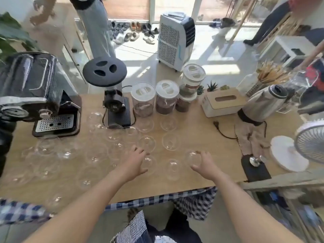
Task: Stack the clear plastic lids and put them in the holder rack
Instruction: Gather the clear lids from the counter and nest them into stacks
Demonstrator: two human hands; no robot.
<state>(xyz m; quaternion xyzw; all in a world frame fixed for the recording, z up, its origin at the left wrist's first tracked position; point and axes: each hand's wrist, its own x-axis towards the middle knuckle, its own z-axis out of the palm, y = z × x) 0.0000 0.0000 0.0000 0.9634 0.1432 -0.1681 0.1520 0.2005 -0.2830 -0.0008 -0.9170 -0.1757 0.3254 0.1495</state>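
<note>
Both hands reach over the tabletop [201,137]: the right hand [205,163] has its grip curled around a clear lid [192,157], the left hand [135,161] hovers with fingers spread beside another lid [149,163]. Behind, three jars [143,102] hold brown contents; more lids [170,141] lie scattered, sunlit floor beyond

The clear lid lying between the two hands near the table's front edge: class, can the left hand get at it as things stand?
Probably yes. That lid lies alone on bare table, just right of the left hand, with nothing standing between them.
</note>
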